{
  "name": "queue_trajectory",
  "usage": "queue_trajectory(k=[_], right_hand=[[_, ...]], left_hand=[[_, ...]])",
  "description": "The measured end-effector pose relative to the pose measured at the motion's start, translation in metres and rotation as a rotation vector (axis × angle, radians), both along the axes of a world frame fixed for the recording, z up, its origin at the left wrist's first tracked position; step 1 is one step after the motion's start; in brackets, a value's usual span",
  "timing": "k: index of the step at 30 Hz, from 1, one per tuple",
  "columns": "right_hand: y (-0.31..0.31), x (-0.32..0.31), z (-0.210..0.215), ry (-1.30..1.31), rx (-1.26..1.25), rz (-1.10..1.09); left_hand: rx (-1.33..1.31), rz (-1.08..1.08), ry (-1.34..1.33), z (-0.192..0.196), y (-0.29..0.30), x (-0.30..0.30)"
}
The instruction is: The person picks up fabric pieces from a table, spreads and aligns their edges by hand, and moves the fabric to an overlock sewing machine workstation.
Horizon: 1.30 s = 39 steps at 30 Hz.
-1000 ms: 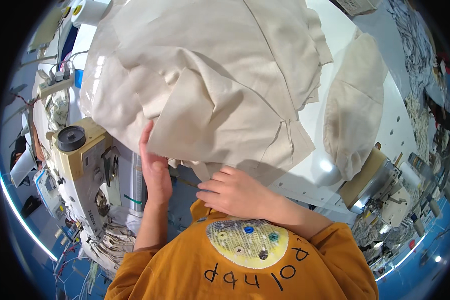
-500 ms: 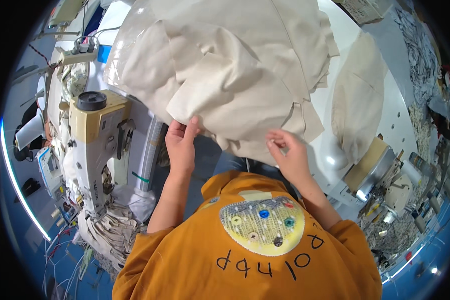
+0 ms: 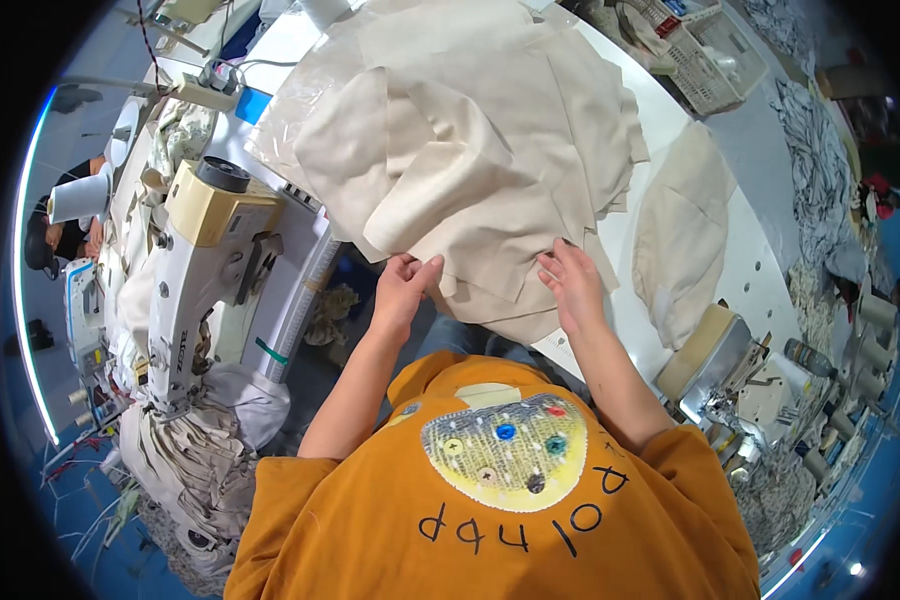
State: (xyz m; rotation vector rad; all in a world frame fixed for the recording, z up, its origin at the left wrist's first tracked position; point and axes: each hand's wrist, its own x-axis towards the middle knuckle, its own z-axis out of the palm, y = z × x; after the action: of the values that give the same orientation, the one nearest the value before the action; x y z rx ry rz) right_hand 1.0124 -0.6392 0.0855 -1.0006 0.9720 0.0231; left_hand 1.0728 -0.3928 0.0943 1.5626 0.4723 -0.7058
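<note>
A large heap of cream fabric pieces [image 3: 480, 160] lies in layers on the white table before me, the top piece rumpled into folds. At the near left edge of the top piece, my left hand [image 3: 402, 295] pinches the cloth between thumb and fingers. My right hand [image 3: 576, 290] is at its near right edge, fingertips bent in on the cloth; part of that grip is hidden. Overlapping layers hang over the table's near edge, close to my lap. Clear plastic sheeting [image 3: 295, 100] shows under the heap's left side.
To the left stands a sewing machine [image 3: 195, 260], with bunched fabric [image 3: 205, 465] below it. Another cream piece [image 3: 685, 220] lies on the table's right, near a second machine [image 3: 715, 365]. A white basket [image 3: 715, 60] is at the far right. Another person [image 3: 65, 235] sits at far left.
My right hand has moved up to the cloth's near right edge. My left hand still pinches the left edge. The view has shifted, showing more of the far basket.
</note>
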Motion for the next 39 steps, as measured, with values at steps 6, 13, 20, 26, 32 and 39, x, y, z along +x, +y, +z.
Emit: queue_trajectory(k=[6, 13, 20, 26, 32, 39], right_hand=[[-0.004, -0.013, -0.002, 0.034, -0.231, 0.078], [0.0, -0.032, 0.018, -0.258, -1.172, 0.519], [0.063, 0.014, 0.035, -0.693, -1.45, 0.881], [0.065, 0.025, 0.043, -0.69, -1.389, 0.82], [0.008, 0.105, 0.071, -0.507, -0.906, 0.471], [-0.132, 0.106, 0.033, -0.3, -0.967, 0.035]], left_hand=[[0.041, 0.017, -0.101, -0.001, 0.012, 0.002], [0.059, 0.242, -0.12, 0.013, -0.001, 0.025], [0.358, 0.103, -0.478, -0.018, 0.027, 0.045], [0.333, -0.122, -0.437, 0.041, 0.006, 0.052], [-0.325, -0.284, -0.486, 0.141, -0.074, 0.097], [0.1, -0.326, -0.658, 0.072, -0.033, 0.101]])
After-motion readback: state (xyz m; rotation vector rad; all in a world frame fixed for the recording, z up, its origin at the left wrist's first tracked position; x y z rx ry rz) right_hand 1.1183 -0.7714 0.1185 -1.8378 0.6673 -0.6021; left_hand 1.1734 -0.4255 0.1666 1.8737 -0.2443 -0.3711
